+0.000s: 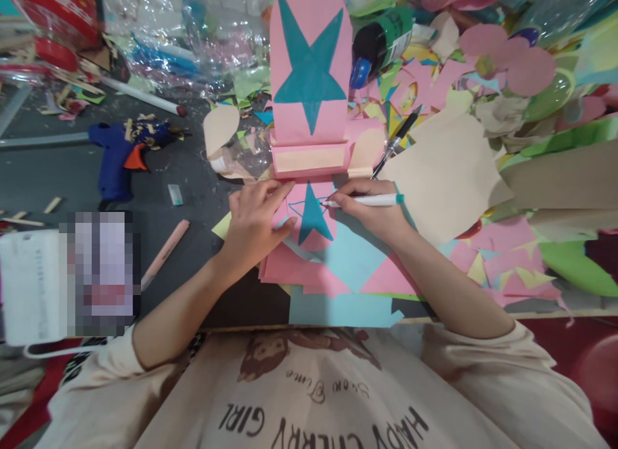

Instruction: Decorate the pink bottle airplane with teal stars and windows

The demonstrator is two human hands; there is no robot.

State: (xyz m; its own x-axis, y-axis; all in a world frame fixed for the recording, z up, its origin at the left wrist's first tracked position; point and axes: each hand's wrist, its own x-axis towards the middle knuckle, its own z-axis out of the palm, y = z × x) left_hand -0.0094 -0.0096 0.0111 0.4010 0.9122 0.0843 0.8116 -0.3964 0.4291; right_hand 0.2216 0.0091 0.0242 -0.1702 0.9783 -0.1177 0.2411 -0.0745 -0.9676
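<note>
My right hand (369, 207) grips a white marker (374, 200) with a green end, its tip on a pink paper piece (316, 243). On that piece is a star (311, 212), partly filled in teal, with its side points only outlined. My left hand (258, 217) lies on the paper's left side, fingers spread, thumb near the star. Just beyond stands a pink paper form (309, 56) bearing a larger, fully coloured teal star (311, 66). Pink and light blue sheets (355, 256) lie under the piece I am drawing on.
A blue glue gun (113, 159) and a pink marker (167, 252) lie to the left. A black pen (398, 140), a large beige sheet (439, 169) and many paper scraps (506, 256) fill the right side. A dark green bottle (383, 43) lies at the back.
</note>
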